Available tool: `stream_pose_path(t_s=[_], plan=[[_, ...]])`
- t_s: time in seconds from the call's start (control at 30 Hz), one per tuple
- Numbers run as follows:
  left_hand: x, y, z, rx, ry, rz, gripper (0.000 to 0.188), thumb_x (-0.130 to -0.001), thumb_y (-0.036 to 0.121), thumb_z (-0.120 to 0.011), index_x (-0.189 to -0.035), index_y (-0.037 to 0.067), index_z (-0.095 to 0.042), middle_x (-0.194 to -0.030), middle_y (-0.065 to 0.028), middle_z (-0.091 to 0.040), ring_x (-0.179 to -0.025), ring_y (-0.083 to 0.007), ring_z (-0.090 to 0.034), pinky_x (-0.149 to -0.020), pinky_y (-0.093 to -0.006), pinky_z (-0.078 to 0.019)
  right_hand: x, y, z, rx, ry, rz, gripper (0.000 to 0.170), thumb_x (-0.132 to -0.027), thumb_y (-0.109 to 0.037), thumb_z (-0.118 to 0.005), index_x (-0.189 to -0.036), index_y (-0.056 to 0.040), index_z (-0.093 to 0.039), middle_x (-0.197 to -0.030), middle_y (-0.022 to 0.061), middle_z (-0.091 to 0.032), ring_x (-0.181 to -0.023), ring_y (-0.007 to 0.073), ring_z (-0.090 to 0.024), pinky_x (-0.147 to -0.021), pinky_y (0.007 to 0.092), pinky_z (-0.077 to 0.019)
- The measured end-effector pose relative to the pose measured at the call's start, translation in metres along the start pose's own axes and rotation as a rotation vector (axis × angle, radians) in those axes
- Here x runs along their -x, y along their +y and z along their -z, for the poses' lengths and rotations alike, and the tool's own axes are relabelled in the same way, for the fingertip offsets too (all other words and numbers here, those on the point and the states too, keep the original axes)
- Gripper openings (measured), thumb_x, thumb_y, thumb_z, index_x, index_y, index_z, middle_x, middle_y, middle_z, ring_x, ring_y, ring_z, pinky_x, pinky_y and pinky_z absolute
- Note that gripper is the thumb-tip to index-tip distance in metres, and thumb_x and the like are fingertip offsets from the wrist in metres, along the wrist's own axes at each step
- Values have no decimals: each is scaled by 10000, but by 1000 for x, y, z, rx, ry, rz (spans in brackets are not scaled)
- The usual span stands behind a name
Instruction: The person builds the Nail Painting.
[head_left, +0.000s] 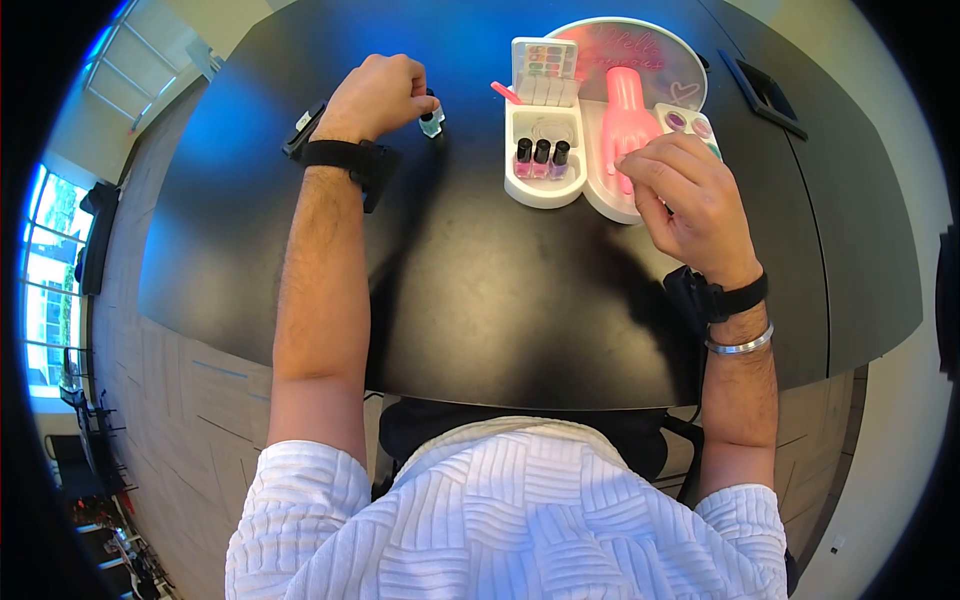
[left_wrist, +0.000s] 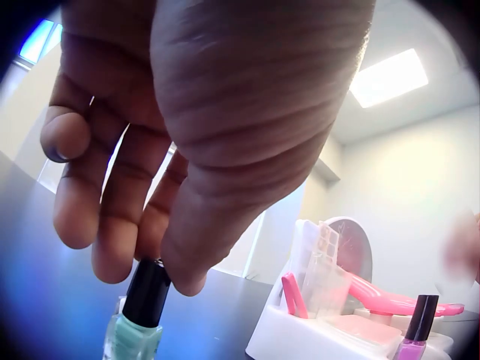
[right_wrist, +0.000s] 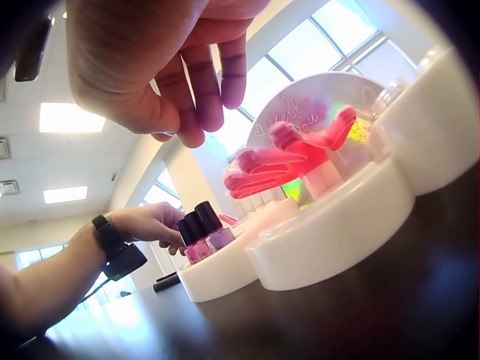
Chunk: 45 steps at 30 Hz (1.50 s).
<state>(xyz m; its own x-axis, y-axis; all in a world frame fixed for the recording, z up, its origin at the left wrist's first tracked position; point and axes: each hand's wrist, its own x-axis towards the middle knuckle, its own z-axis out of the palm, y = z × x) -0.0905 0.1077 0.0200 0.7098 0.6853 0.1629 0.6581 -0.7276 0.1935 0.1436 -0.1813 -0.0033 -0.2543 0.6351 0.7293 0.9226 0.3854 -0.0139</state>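
Observation:
At the table's far left, my left hand (head_left: 375,95) pinches the black cap (left_wrist: 146,292) of a mint-green nail polish bottle (left_wrist: 133,341) between thumb and fingertip. The bottle stands upright by the tabletop. My right hand (head_left: 695,195) hovers with loosely bent fingers over the front of a white manicure playset (head_left: 545,195). Nothing shows between those fingers in the right wrist view. Under it in the head view lies a pink model hand (head_left: 625,95), its fingers partly hidden. Three nail polish bottles (head_left: 541,165), pink and purple with black caps, stand in the playset's left tray.
A round mirror-like panel (head_left: 650,50) rises behind the playset, beside a clear rack of small coloured pieces (head_left: 545,65). A pink clip-like tool (head_left: 506,93) leans there. Small pots (head_left: 677,121) sit at right. Farther off lie a dark frame (head_left: 765,95) and a black object (head_left: 300,130).

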Motion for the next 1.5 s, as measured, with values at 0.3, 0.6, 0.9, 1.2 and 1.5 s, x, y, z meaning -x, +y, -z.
stream_pose_path(t_s=[0.3,0.6,0.9,1.2,1.5], plan=[[14,32,26,134,137,-258,177,-914,163,-812,-1008,16,-777,-862,-116,-783,-761,-250,-729,-741,-368,-583,0,0,0,-6,10,3,224,-811,69,-735,-1009,-28,-766,-911,78,-733,-862,279,-696,-747,403,-566],[28,104,7,477,269,-776,166,-922,153,-819,-1061,75,-770,-962,-82,-789,-868,-242,-744,-742,-355,-578,-1,0,2,2,-3,1,228,-815,60,-745,-1024,-27,-774,-918,82,-739,-867,278,-700,-751,402,-569],[28,112,-23,311,126,-713,124,-908,143,-785,-987,61,-736,-930,-117,-751,-917,-340,-721,-827,-450,-575,-1,-1,4,7,20,3,213,-823,51,-753,-1021,-26,-776,-924,82,-741,-866,280,-698,-756,405,-565],[33,118,-35,205,83,-661,126,-891,128,-767,-991,59,-737,-936,-121,-745,-942,-359,-722,-835,-473,-569,0,0,2,4,12,4,211,-815,55,-758,-1008,-29,-775,-923,79,-744,-862,277,-698,-747,404,-563],[13,79,-12,264,207,-587,220,-943,252,-813,-1007,47,-765,-915,-146,-761,-867,-346,-737,-814,-441,-588,-1,1,3,-5,25,-2,199,-818,56,-747,-994,-33,-772,-913,77,-742,-856,275,-698,-741,403,-563]])
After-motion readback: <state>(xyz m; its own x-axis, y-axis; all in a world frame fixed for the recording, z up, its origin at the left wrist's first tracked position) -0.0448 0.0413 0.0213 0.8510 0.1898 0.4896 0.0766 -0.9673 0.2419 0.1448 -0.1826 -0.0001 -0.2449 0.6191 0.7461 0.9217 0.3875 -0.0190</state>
